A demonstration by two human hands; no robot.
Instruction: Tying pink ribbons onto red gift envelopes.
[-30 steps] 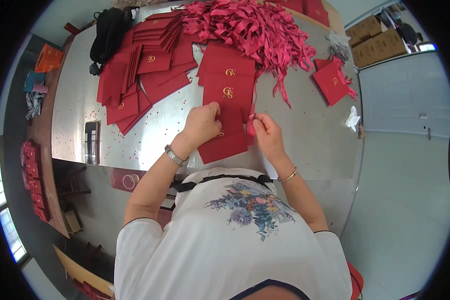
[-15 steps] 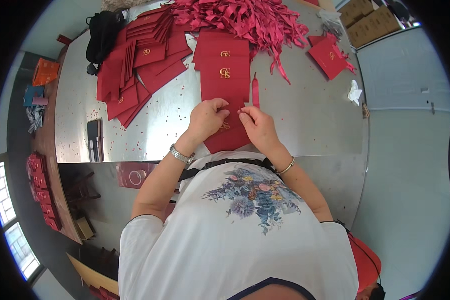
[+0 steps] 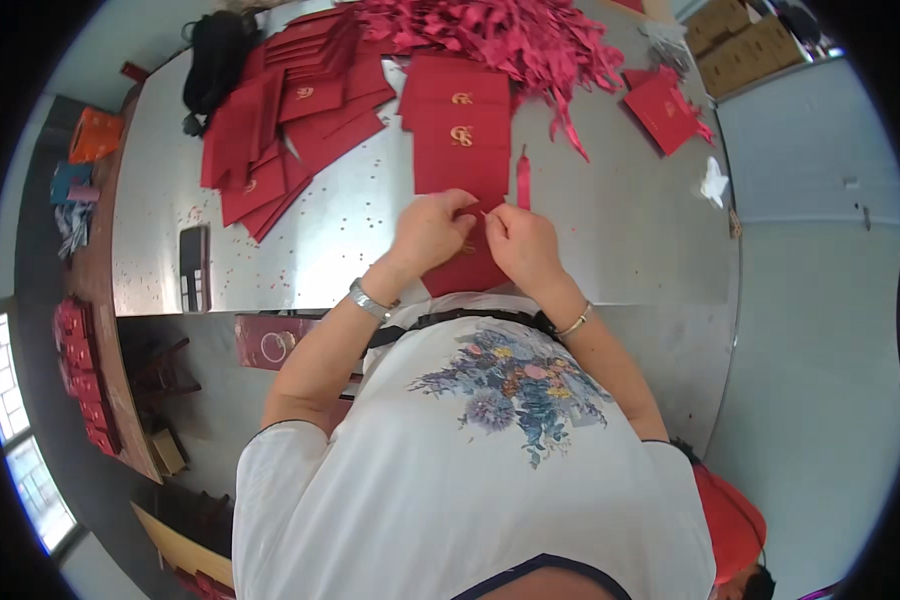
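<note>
Close to the table's near edge lies a flat red paper bag (image 3: 465, 270) with a gold emblem, partly covered by my hands. At its upper left, my left hand (image 3: 432, 232) is closed, thumb and fingers pinching the bag. My right hand (image 3: 525, 243) is also closed, its fingertips beside the left ones at a tiny pale tip too small to name. A pink ribbon (image 3: 524, 182) stretches upward from behind my right knuckles; whether the fingers hold it is hidden. Beyond my hands, more red bags (image 3: 460, 165) lie overlapped in a column, gold emblems showing.
A heap of pink ribbons (image 3: 500, 35) covers the far middle. Piled red bags (image 3: 320, 110) and a black bag (image 3: 215, 65) fill the far left. A phone (image 3: 194, 268) lies left; ribboned bags (image 3: 662, 110) and crumpled tissue (image 3: 713, 183) lie right. Red specks dot the metal table (image 3: 630, 250).
My fingertips have come closer together over the bag, the right hand moving slightly inward and up. The whole view has shifted a little; the bags and ribbon otherwise look alike.
</note>
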